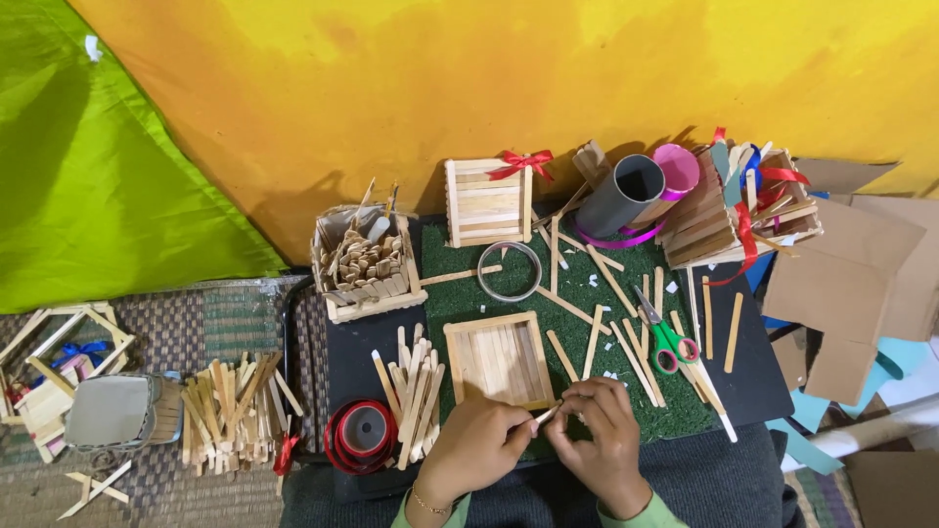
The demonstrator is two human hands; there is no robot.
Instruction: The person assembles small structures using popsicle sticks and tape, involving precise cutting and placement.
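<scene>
My left hand (476, 445) and my right hand (604, 440) meet at the near edge of a green turf mat (646, 274); both pinch one wooden craft stick (547, 415) between their fingertips. Just beyond the fingers lies a square tray of craft sticks (497, 359), flat on the mat. A loose pile of plain sticks (413, 389) lies left of the tray, next to my left hand. More single sticks (594, 340) are scattered right of the tray.
Green-handled scissors (665, 332), a metal ring (510, 271), a red ribbon roll (361, 435), a stick box with a red bow (487, 200), a basket of small pieces (365, 264), a grey tube (621, 196), stick houses (734, 210), cardboard sheets (841, 284), another stick heap (235, 411).
</scene>
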